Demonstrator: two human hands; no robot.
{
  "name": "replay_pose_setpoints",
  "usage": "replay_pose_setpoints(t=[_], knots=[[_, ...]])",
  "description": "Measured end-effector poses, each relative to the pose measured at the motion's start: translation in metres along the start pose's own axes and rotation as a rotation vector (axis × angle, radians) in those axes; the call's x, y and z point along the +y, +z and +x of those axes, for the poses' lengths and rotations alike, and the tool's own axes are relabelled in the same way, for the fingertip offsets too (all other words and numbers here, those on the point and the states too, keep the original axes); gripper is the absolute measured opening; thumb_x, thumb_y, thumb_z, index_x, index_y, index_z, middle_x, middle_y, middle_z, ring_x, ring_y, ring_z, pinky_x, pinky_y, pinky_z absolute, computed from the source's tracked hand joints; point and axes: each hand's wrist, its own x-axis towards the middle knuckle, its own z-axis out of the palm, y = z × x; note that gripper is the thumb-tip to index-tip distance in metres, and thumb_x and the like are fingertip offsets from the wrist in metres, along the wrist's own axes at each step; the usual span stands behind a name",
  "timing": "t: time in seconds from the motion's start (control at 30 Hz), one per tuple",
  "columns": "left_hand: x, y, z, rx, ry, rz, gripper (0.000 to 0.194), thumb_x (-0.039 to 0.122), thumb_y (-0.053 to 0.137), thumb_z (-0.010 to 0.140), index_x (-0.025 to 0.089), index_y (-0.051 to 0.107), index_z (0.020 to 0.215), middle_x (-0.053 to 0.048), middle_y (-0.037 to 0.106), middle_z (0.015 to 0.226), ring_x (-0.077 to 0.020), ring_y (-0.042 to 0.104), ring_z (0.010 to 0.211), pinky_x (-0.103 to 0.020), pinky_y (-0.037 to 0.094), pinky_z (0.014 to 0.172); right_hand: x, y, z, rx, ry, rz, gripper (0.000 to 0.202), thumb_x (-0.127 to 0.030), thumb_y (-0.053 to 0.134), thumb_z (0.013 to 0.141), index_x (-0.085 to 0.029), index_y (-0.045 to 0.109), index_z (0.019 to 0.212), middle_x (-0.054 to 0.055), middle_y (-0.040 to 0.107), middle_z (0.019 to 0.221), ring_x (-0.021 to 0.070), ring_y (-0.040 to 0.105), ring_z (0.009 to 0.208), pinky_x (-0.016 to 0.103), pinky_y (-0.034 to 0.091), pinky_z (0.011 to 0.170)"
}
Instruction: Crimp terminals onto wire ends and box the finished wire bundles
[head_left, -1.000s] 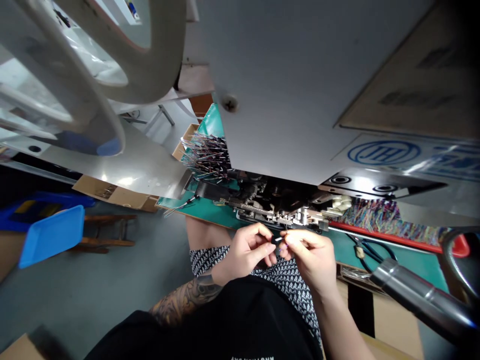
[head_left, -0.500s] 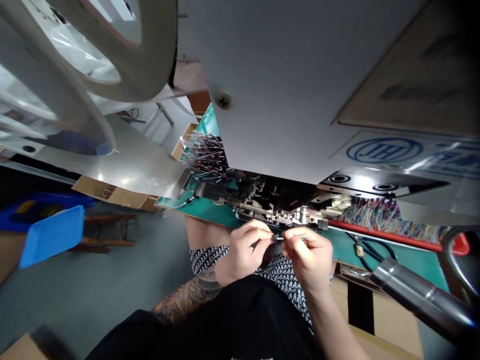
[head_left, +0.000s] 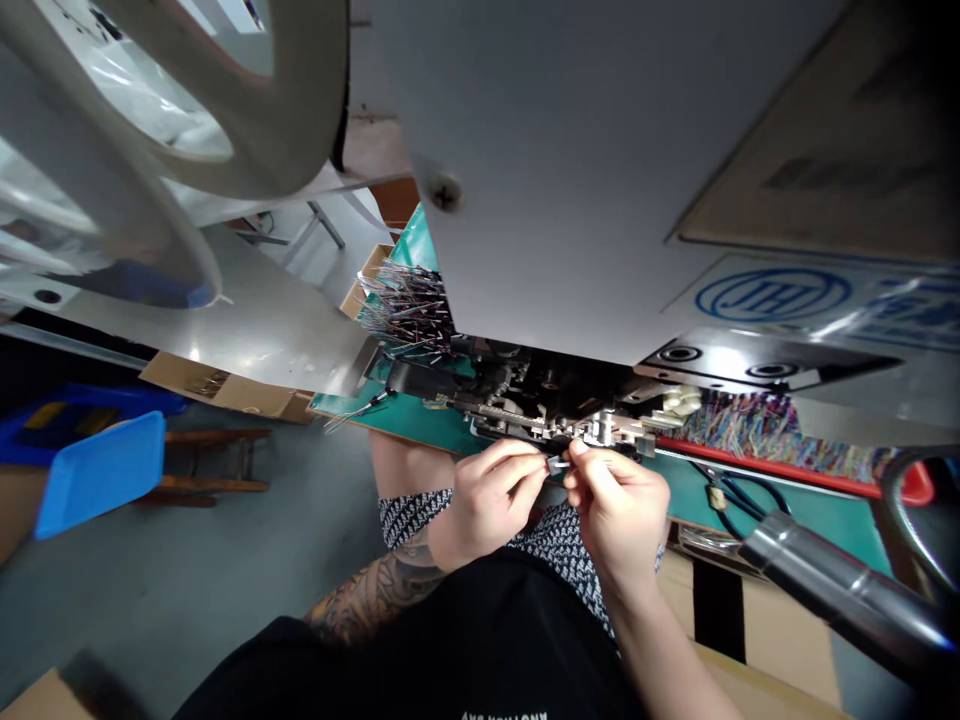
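The metal mechanism point(head_left: 559, 420) sits under the pale machine housing point(head_left: 555, 180), along the near edge of the green counter point(head_left: 435, 428); a small pale part point(head_left: 556, 465) is held just in front of the mechanism, between the two hands. The left hand point(head_left: 491, 500) has its grip pressed together, thumb and forefinger pinching the left end of this part; the right hand point(head_left: 619, 505) also has its grip pressed together, the fingertips pinching the part's thin right end; the part is too small to tell its exact shape, or whether it touches the mechanism behind it.

To the left of the mechanism, a dense bundle of dark, thin wires point(head_left: 409, 310) lies on the counter, many ends pointing left; a few loose leads point(head_left: 364, 408) with a black tip lie nearer the person, also left of the mechanism. To its right, a heap of multicoloured wires point(head_left: 750, 430) lies behind a red rim point(head_left: 787, 474); a tool with dark blue looped handles point(head_left: 757, 482) rests in front of that rim, right of the mechanism; a shiny metal tube point(head_left: 832, 575) slants past, farther right and nearer the person.
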Motion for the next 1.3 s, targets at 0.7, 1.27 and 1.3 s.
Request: replay_pose_setpoints(t=[0.7, 1.27, 1.3], knots=[[-0.005, -0.009, 0.004, -0.066, 0.022, 0.026, 0.016, 0.009, 0.063, 0.099, 0.016, 0.077, 0.099, -0.01, 0.081, 0.097, -0.0215, 0.078, 0.082, -0.033, 0.066, 0.074, -0.013, -0.004, -0.004, -0.106, 0.057, -0.093, 0.034, -0.048, 0.09, 0.081, -0.015, 0.084, 0.076, 0.005, 0.07, 0.057, 0.0121, 0.056, 0.042, 0.022, 0.043, 0.038], [-0.005, -0.016, 0.004, -0.259, -0.342, -0.236, 0.016, 0.024, 0.067, 0.098, 0.015, 0.072, 0.086, 0.004, 0.054, 0.056, -0.0085, 0.044, 0.048, -0.024, 0.034, 0.049, -0.021, -0.013, -0.009, -0.34, 0.297, 0.195, 0.026, -0.043, 0.09, 0.082, -0.018, 0.088, 0.088, 0.005, 0.074, 0.065, 0.0115, 0.059, 0.047, 0.022, 0.047, 0.044], [-0.005, -0.014, 0.003, -0.254, -0.391, -0.283, 0.017, 0.025, 0.067, 0.098, 0.015, 0.071, 0.084, 0.005, 0.05, 0.055, -0.008, 0.041, 0.047, -0.023, 0.031, 0.047, -0.02, -0.013, -0.011, -0.311, 0.238, 0.158, 0.024, -0.043, 0.089, 0.083, -0.019, 0.089, 0.089, 0.005, 0.075, 0.067, 0.0139, 0.063, 0.049, 0.024, 0.051, 0.047]])
